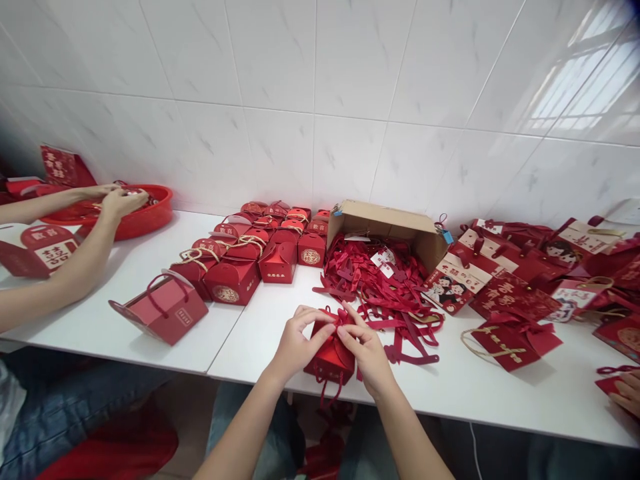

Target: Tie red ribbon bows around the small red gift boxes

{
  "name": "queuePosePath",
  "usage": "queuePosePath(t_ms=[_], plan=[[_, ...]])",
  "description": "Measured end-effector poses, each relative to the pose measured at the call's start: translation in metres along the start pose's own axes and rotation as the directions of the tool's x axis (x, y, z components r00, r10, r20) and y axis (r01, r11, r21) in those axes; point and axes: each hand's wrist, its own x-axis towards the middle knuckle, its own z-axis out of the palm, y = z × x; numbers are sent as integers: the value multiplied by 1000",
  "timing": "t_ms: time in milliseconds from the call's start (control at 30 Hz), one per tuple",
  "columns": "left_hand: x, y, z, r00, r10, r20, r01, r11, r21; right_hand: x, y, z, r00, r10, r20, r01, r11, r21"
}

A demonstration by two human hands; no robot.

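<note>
A small red gift box (331, 357) stands near the front edge of the white table (500, 393). My left hand (299, 343) grips its left side, fingers curled over the top. My right hand (367, 350) pinches the box's top flap on the right, beside a red ribbon handle that hangs down in front of the box. A heap of loose red ribbons (385, 290) lies just behind my hands.
An open cardboard box (390, 227) lies on its side behind the ribbons. Several finished red boxes (250, 253) stand at left, flat printed boxes (505, 280) at right. A person at left reaches into a red basin (140, 217). Another hand (627, 393) shows at the right edge.
</note>
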Motion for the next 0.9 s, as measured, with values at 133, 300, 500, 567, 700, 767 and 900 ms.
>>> queuePosePath(t_ms=[133, 300, 500, 567, 700, 767, 900], plan=[[-8, 3, -1, 997, -71, 32, 73, 995, -70, -3, 1, -4, 999, -25, 29, 30, 988, -152], [-6, -1, -2, 995, -72, 64, 81, 985, -151, -5, -8, -24, 967, -55, 249, 154, 906, -394], [-3, -1, -3, 991, -36, 130, 58, 983, -172, -8, -26, -35, 932, -126, 339, 326, 698, -638], [-2, -1, -3, 989, -35, 146, 61, 983, -174, -10, -30, -37, 933, -140, 332, 343, 630, -697], [-3, 1, -4, 988, -49, 146, 71, 986, -149, -10, -31, -42, 934, -188, 305, 357, 565, -744], [-3, 2, -5, 987, -55, 152, 74, 989, -126, -10, -30, -44, 923, -245, 298, 384, 525, -760], [-3, 1, -5, 985, -55, 163, 71, 993, -97, -11, -33, -43, 879, -398, 261, 423, 402, -812]])
